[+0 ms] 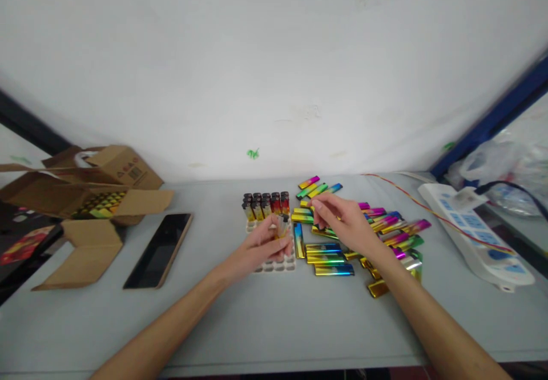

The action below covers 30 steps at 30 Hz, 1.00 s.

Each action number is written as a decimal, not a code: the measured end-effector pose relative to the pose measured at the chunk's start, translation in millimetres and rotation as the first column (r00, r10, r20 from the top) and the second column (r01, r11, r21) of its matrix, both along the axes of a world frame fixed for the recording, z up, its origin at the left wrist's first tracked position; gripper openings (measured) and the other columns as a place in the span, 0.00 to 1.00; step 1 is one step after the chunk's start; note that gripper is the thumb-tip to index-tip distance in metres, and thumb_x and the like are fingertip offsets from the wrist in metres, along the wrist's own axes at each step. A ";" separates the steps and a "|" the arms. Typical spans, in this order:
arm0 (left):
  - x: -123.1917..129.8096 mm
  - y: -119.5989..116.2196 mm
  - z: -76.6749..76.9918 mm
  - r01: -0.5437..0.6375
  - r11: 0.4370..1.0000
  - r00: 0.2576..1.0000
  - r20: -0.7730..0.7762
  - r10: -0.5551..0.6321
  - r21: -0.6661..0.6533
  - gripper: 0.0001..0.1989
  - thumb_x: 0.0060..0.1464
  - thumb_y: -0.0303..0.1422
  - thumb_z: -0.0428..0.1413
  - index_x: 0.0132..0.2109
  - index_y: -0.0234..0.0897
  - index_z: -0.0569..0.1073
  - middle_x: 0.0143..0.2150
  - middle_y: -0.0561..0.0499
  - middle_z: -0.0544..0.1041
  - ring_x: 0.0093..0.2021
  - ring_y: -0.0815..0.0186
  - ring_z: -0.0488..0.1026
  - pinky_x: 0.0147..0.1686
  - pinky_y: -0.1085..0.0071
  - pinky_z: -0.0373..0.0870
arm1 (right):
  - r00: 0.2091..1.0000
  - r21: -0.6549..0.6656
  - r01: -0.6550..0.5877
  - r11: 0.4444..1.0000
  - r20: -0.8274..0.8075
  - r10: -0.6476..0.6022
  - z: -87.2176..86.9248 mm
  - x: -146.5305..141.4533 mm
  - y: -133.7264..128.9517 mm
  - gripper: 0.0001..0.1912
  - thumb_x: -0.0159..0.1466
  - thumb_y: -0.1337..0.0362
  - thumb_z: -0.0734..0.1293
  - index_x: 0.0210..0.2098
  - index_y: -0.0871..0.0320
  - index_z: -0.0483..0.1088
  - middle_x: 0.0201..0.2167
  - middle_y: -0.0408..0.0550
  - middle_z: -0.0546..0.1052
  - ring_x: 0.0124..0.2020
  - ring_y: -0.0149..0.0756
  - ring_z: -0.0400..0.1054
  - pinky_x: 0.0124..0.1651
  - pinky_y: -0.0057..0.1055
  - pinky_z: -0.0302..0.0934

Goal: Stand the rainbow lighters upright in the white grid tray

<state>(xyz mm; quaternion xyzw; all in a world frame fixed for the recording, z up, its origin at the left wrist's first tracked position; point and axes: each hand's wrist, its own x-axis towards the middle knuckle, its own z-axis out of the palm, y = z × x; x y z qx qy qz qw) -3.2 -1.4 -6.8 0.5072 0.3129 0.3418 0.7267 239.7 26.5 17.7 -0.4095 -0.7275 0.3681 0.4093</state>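
Observation:
My left hand (268, 243) is closed around a lighter (282, 229) with a see-through body and a dark top, held above a pale tray (280, 266) with rows of pockets. Several lighters (266, 204), yellow and red with dark tops, stand upright in the tray's far rows. To the right, my right hand (345, 217) has its thumb and fingers pinched over a spread of shiny rainbow-coloured lighter cases (329, 258). Whatever is between those fingertips is hidden. One blue-and-gold case (298, 240) lies lengthwise beside the tray.
An opened cardboard box (92, 249) with small yellow-and-dark items inside stands at the left. A phone (158, 250) lies in front of it. At the right is a white power strip (475, 234), crossed by a red-and-yellow cord (422, 204). A white wall (274, 83) closes off the back.

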 end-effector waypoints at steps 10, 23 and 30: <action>-3.4 6.0 -3.0 -0.208 0.974 0.965 -0.144 0.218 0.085 0.32 0.54 0.60 0.60 0.25 0.38 0.60 0.20 0.61 0.55 0.20 0.76 0.49 0.21 0.75 0.46 | 0.977 0.154 0.016 0.988 0.208 -0.048 4.9 3.8 -0.1 0.17 0.77 0.55 0.59 0.35 0.55 0.71 0.28 0.42 0.76 0.30 0.34 0.71 0.38 0.30 0.61; -9.0 5.5 -12.3 -0.344 0.889 0.839 -0.327 0.436 0.302 0.24 0.58 0.50 0.56 0.25 0.39 0.60 0.20 0.60 0.53 0.20 0.74 0.47 0.20 0.74 0.44 | 0.943 0.207 -0.076 0.975 0.333 0.002 -0.6 1.9 1.6 0.15 0.77 0.59 0.59 0.35 0.55 0.68 0.29 0.42 0.75 0.30 0.34 0.70 0.37 0.30 0.59; -10.3 7.1 -11.0 -0.263 0.920 0.877 -0.325 0.354 0.292 0.27 0.61 0.56 0.55 0.27 0.39 0.61 0.21 0.60 0.55 0.19 0.75 0.50 0.19 0.74 0.48 | 0.920 0.218 -0.114 0.969 0.391 0.020 -1.7 2.5 1.6 0.16 0.78 0.59 0.58 0.36 0.56 0.69 0.30 0.43 0.76 0.31 0.34 0.70 0.38 0.30 0.59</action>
